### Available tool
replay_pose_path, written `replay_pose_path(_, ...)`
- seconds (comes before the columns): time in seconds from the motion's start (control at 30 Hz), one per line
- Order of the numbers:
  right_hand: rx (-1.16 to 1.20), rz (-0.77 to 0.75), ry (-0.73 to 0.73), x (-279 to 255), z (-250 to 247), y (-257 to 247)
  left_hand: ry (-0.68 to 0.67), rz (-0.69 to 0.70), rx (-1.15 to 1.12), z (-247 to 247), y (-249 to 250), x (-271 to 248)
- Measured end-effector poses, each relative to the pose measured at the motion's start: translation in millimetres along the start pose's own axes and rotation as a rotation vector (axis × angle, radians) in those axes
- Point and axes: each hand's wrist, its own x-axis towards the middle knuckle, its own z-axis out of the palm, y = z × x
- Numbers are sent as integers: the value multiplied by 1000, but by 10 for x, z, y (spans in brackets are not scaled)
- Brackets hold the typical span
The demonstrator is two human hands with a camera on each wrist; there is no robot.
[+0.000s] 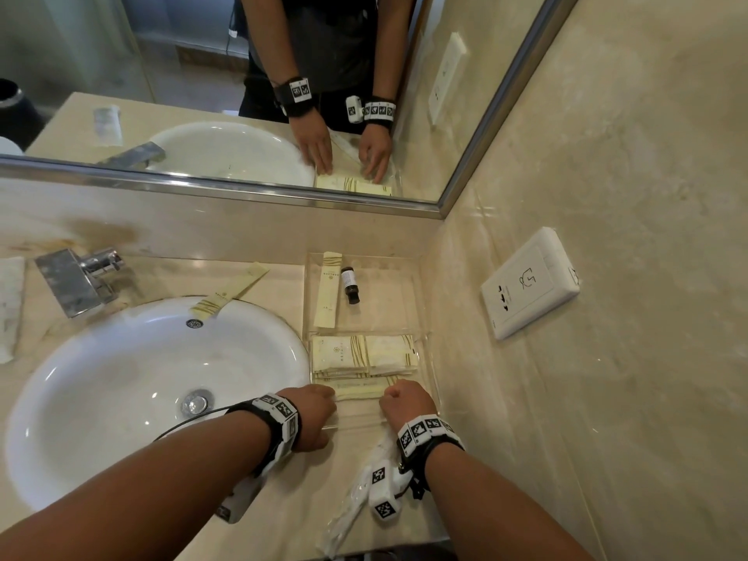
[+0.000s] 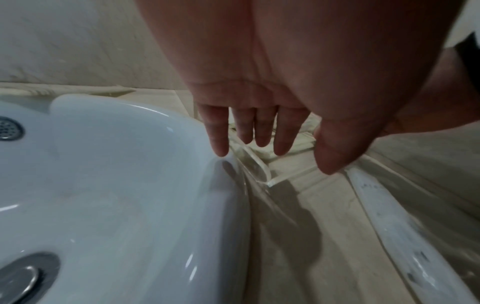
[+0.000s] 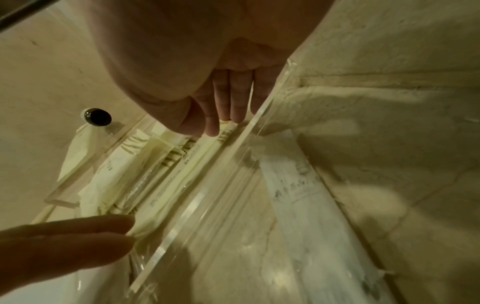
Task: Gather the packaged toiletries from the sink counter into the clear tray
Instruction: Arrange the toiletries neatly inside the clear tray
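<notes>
The clear tray [image 1: 430, 350] stands on the counter right of the sink. A long cream packet [image 1: 358, 389] lies across its near compartment. My left hand [image 1: 330, 392] touches that packet's left end with straight fingers [image 2: 283, 139]. At the right end my right hand [image 1: 390, 392] presses straight fingers [image 3: 237, 111] onto the packet [image 3: 182, 170]. Several more cream packets [image 1: 362, 354] lie just behind it. The far compartment holds a long cream packet [image 1: 327, 293] and a small dark bottle [image 1: 350, 284]. Another cream packet [image 1: 230, 293] lies on the counter behind the basin.
The white basin [image 1: 121, 378] and chrome faucet [image 1: 77, 277] fill the left. A clear-wrapped white item [image 1: 348, 504] lies on the counter in front of the tray, under my right wrist. A white packet [image 1: 10, 305] sits far left. A wall socket [image 1: 530, 281] and a mirror bound the corner.
</notes>
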Motion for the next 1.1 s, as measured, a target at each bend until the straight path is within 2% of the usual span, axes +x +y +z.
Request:
replay_pose_path(0.2,24,-2,4,33,-1,-6,32,-6,-19,-189,-93,-66)
replay_pose_path(0.27,63,10,63,37,0,-10,74,-18,-60,-259,-134,-65)
replay_pose_path(0.4,80,-44,210,103,-77,-124,228,-122,-153,-507,-250,-2)
replay_pose_path(0.53,123,-122,213,179,-249,-408,314,-243,-173,-824,-378,145)
replay_pose_path(0.67,100,-198,201,335,-380,-703,327,-349,-146,-1068,-428,297)
replay_pose_path(0.77,-5,-230,202,476,-459,-890,314,-425,-111,-1152,-437,395)
replay_pose_path(1.1,-52,-150,206,1062,-592,-1341,333,-577,-249,-1229,-641,758)
